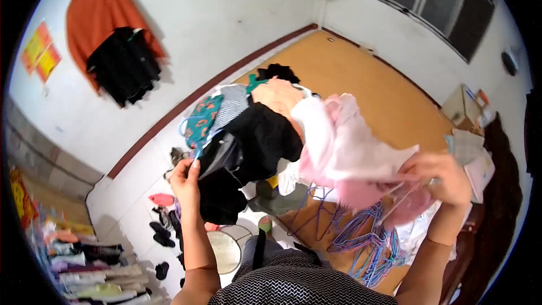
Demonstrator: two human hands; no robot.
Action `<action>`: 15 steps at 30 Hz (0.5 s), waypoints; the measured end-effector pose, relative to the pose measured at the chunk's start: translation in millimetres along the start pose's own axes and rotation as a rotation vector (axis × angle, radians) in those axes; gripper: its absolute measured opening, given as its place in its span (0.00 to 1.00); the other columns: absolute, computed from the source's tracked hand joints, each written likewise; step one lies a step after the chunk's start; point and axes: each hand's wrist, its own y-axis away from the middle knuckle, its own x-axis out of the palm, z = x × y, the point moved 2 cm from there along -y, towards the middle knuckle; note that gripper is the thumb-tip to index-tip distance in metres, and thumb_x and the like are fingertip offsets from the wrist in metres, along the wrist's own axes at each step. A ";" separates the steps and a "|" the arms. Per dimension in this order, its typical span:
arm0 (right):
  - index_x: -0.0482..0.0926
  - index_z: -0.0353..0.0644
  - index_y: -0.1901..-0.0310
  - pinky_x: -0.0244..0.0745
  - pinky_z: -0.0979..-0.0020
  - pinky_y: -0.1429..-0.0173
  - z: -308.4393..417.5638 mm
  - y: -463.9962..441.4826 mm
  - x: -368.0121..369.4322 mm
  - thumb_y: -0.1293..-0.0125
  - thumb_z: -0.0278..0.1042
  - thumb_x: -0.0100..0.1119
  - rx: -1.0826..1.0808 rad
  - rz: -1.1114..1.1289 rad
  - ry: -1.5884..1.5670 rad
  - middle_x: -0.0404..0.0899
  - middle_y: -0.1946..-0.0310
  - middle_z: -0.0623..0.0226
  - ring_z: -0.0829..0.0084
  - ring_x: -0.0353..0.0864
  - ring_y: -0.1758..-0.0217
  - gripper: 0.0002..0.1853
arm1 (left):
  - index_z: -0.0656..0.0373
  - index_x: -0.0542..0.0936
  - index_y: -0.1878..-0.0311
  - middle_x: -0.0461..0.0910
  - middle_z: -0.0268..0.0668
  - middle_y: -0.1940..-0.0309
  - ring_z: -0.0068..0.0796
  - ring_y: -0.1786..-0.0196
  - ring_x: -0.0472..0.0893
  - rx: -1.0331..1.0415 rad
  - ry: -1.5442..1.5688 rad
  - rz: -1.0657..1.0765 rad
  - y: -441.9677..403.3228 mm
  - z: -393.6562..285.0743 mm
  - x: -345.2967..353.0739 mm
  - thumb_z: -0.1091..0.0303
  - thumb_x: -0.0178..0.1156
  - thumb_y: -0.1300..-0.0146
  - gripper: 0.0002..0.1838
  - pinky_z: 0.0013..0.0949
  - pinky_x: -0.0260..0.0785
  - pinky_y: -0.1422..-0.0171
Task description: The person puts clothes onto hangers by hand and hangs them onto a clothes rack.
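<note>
At the left, my left hand is closed in a pinch on a thin light-blue hanger. Just beyond it lie a black garment and a teal printed garment; whether either hangs on that hanger I cannot tell. My right hand, slightly blurred, grips the edge of a pink and white garment, which stretches leftward to the clothes heap. Below the garment, a tangle of blue and purple hangers lies on a tan surface.
Behind the black garment are a peach garment and a striped cloth. A tan mat reaches the far wall. Shoes and a round pale stool or bin stand on the tiles. Folded clothes are at lower left.
</note>
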 end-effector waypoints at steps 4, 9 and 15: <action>0.79 0.39 0.66 0.72 0.63 0.65 34.4 -0.7 50.2 0.46 0.28 0.55 -0.292 0.247 -0.073 0.74 0.67 0.56 0.58 0.77 0.68 0.07 | 0.63 0.78 0.67 0.73 0.24 0.75 0.13 0.71 0.68 -0.050 0.066 0.078 71.9 -42.6 -25.8 0.72 0.61 0.41 0.05 0.20 0.58 0.65; 0.78 0.37 0.70 0.69 0.66 0.65 62.0 -21.7 145.1 0.38 0.34 0.54 -0.324 0.012 -0.377 0.73 0.72 0.59 0.61 0.75 0.69 0.09 | 0.63 0.78 0.66 0.72 0.23 0.74 0.12 0.68 0.67 -0.083 0.145 -0.048 164.7 -76.9 -67.6 0.70 0.59 0.39 0.05 0.19 0.57 0.62; 0.82 0.37 0.68 0.71 0.75 0.68 88.3 -43.5 222.7 0.36 0.32 0.55 -0.041 0.054 -0.756 0.81 0.69 0.62 0.72 0.79 0.74 0.09 | 0.61 0.77 0.63 0.74 0.25 0.70 0.14 0.65 0.68 0.044 -0.014 -0.490 266.2 -96.4 -167.4 0.64 0.61 0.38 0.10 0.21 0.60 0.56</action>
